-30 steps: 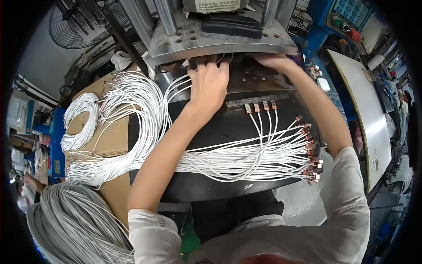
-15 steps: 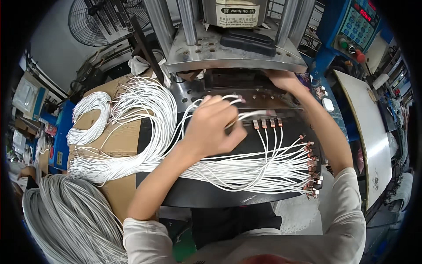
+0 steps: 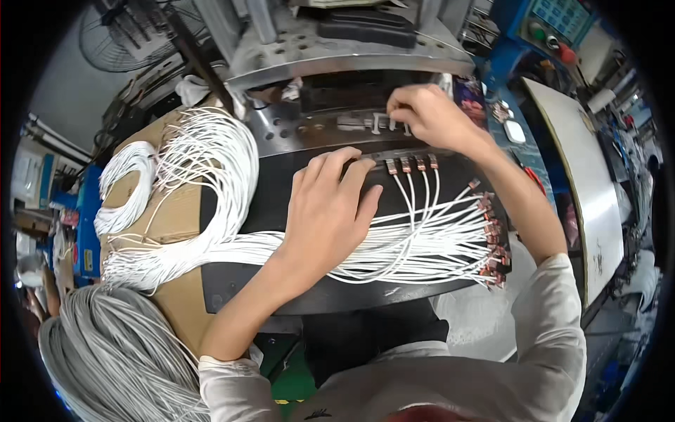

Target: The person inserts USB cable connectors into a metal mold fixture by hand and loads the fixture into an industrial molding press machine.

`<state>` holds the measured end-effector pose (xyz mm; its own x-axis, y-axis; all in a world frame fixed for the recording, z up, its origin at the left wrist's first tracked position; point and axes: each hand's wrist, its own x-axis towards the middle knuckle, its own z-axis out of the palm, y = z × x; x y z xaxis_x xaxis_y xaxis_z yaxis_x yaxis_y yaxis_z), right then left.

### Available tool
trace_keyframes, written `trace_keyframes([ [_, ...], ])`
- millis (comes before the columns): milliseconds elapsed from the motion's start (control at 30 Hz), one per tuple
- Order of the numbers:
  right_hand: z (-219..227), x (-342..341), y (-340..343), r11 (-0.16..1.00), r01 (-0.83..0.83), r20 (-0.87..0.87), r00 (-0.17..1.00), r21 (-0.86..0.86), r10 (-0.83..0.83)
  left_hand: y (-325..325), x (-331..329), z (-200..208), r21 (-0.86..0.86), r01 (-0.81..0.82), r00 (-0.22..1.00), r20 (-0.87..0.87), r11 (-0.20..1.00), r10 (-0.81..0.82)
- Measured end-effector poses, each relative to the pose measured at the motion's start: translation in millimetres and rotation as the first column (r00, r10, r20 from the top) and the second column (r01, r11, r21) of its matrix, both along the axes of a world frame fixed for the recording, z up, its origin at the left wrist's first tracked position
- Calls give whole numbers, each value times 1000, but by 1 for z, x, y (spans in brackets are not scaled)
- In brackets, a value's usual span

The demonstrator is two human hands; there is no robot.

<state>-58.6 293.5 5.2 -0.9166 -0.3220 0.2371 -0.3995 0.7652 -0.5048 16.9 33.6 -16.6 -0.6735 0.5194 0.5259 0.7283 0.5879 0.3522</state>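
My left hand (image 3: 327, 204) hovers over the black tabletop (image 3: 271, 190), palm down, its fingers apart and nothing visible in them. At the front of the press, my right hand (image 3: 437, 121) has its thumb and fingers pinched together; what lies between them is too small to make out. Right under those fingertips are small pale T-shaped pieces (image 3: 376, 124) on the metal press bed (image 3: 278, 133). Four cable ends with copper-coloured connectors (image 3: 406, 165) stand in a row at the table's back edge. Below them stretches a thick bundle of white cables (image 3: 401, 246), connectors at its right end.
A heavy press plate (image 3: 344, 67) hangs above the bed, with a black handle-shaped part (image 3: 367, 28) on top. Coiled white cables (image 3: 133, 186) lie on cardboard (image 3: 184, 224) at left. A big grey cable bundle (image 3: 123, 352) sits lower left. A blue control box (image 3: 555, 21) stands upper right.
The white cables my left hand held are gone from it, and its fingers have spread. My right hand has come out from beneath the press plate. The whole view has shifted slightly.
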Motion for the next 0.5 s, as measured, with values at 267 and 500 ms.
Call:
trace_keyframes([
  [267,-22,52,83,967,-141,142,984,214,112,63,30,-11,-64,229,973,51,971,-226],
  [500,-17,44,41,999,33,415,910,-29,-18,87,16,-6,-281,169,977,175,945,-122],
])
